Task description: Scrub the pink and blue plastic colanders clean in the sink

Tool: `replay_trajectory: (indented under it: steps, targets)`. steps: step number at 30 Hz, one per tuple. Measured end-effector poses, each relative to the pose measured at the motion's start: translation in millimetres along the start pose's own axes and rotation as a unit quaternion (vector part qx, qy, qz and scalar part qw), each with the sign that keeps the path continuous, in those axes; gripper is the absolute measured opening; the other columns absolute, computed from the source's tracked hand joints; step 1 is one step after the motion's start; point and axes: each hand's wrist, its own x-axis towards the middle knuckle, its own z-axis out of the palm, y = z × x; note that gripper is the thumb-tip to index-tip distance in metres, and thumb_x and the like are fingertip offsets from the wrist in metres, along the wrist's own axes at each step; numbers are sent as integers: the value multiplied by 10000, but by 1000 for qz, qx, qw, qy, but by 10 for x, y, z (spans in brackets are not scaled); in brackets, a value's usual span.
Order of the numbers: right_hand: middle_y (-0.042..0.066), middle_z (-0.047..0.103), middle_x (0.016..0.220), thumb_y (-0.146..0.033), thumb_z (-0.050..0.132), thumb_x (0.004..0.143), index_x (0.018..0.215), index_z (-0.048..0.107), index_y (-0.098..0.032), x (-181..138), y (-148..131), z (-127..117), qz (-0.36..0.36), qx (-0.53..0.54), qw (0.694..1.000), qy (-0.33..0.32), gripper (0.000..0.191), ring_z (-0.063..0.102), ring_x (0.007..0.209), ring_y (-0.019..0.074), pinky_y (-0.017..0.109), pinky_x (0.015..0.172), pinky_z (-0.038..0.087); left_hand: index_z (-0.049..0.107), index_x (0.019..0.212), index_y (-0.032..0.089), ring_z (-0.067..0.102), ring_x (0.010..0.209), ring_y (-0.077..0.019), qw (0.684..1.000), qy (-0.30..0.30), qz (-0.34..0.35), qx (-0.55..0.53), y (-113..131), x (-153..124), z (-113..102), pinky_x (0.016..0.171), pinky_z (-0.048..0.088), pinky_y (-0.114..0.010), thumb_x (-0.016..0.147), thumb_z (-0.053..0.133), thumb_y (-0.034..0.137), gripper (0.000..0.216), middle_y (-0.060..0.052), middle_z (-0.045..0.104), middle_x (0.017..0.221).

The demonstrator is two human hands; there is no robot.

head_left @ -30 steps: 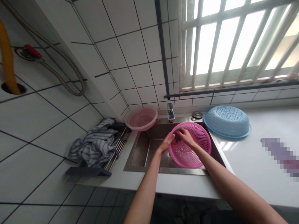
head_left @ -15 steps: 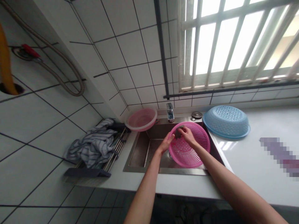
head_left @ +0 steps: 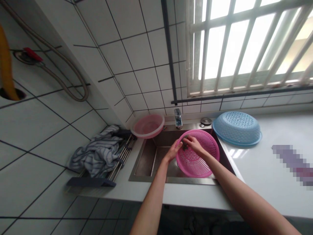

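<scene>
A pink perforated basket [head_left: 200,156] is tilted over the steel sink [head_left: 149,160]. My left hand [head_left: 174,150] grips its left rim, fingers curled on the edge. Inside the basket near that rim, my right hand [head_left: 193,144] is closed on a small dark scrubbing pad [head_left: 185,143] and presses it against the mesh.
A pink bowl [head_left: 148,125] sits at the sink's back left corner beside the tap [head_left: 178,118]. A blue basket [head_left: 236,127] lies upside down on the white counter [head_left: 269,169] to the right. A striped cloth [head_left: 97,153] lies on a rack at the left.
My right hand with the pad has shifted slightly down and left along the basket's inner wall. The basket and my left hand have barely moved.
</scene>
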Motion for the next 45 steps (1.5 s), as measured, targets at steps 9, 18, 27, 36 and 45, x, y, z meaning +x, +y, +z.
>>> replay_trajectory:
  steps: [9,18,27,36,45]
  targets:
    - [23,677,822,-530,746,797,916,690,-167,-8,64,62,36,43,998,4,386,554,661,137,261,616,453,669,1322,206,583,1335,-322,1000,0,12,6,47,1,-11,1223,369,-491,864,661,744,707,-124,672,1394]
    - [54,716,911,-550,776,802,961,703,-180,-64,52,210,19,67,993,-96,409,613,713,162,289,660,501,434,1464,233,685,1119,-292,997,15,-49,-51,28,-92,-24,1024,521,-473,852,711,701,820,-148,690,1283]
    - [46,713,846,-539,723,812,873,681,-196,10,56,91,2,18,999,34,351,613,737,191,297,657,493,636,1346,199,579,1332,-315,999,1,-9,-51,-1,18,1,1187,410,-448,912,640,673,643,-118,653,1423]
    - [56,734,869,-460,756,813,968,734,-188,-131,-53,242,31,21,989,-141,314,612,701,177,286,626,490,664,1291,207,615,1263,-285,999,-3,17,-39,8,-17,-41,1169,416,-435,931,658,587,524,-102,689,1335]
    - [44,706,847,-570,726,782,917,655,-195,78,94,-16,23,64,988,140,405,591,678,172,272,594,467,606,1351,197,622,1225,-283,999,3,2,-37,-22,35,21,1094,475,-398,943,630,599,573,-97,676,1365]
